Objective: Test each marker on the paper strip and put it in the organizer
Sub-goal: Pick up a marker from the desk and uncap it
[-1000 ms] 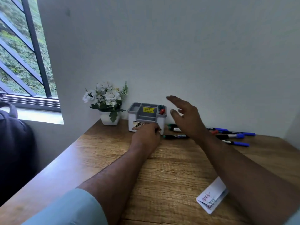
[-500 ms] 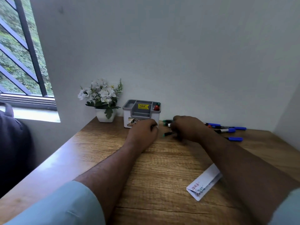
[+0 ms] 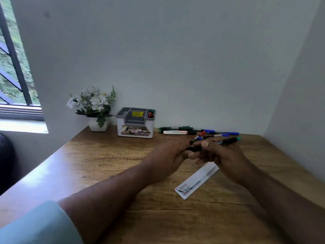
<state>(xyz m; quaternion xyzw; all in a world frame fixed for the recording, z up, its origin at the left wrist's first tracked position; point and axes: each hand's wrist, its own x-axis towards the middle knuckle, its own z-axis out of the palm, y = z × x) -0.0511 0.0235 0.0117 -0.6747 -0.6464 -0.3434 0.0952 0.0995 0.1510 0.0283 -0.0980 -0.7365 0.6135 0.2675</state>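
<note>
A black marker with a teal end [image 3: 226, 141] is gripped by my right hand [image 3: 223, 155] above the middle of the desk. My left hand [image 3: 168, 155] meets it from the left and pinches the marker's near end, where the cap sits. The folded white paper strip [image 3: 197, 182], with red, blue and green scribbles, lies just below my hands. The grey and white organizer [image 3: 135, 123] stands by the wall with a red and a green marker [image 3: 150, 114] in its right compartment. Several loose markers [image 3: 177, 132] lie to its right along the wall.
A white pot of artificial white flowers [image 3: 95, 110] stands left of the organizer. A window with dark bars [image 3: 12, 67] fills the far left, and a dark bag [image 3: 5, 161] sits below it. Walls close the wooden desk [image 3: 105, 164] at the back and right.
My right hand came down on the loose markers, picked up the teal-ended one and pulled it toward me. My left hand left the organizer and joined it at the marker.
</note>
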